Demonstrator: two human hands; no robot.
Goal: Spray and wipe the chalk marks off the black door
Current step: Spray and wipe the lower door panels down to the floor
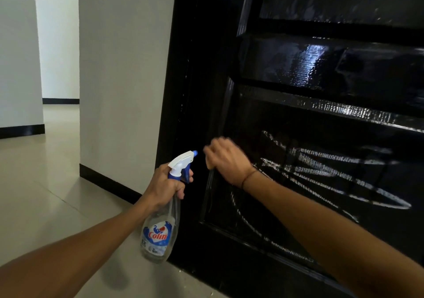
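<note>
Left hand (pixel 166 186): fingers curled round the neck of a clear plastic spray bottle (pixel 160 219) with a white-and-blue trigger head, one finger lying on the blue trigger; bottle held tilted, its blue nozzle tip aimed toward the door and the other hand. Bottle body: transparent, with a blue, red and white label facing the camera; liquid level hard to judge. Right hand (pixel 226 160): blurred, fingers curled, held against the left edge of the door's lower recessed panel; a small pale yellowish item (pixel 209 166) shows under the fingers, too blurred to identify, and whether the hand grips it cannot be told with certainty. A thin dark band (pixel 249 175) circles the right wrist. Glossy black panelled door (pixel 286 68): fills the right side of the view, with raised horizontal rails catching light reflections. White chalk marks (pixel 332 171): scribbled streaks and loops across the lower panel, to the right of the right hand and passing behind the right forearm; fainter arcs lower on the same panel. Surroundings: white walls (pixel 124 68) with black skirting at left, pale tiled floor (pixel 46 183) beneath the left arm.
</note>
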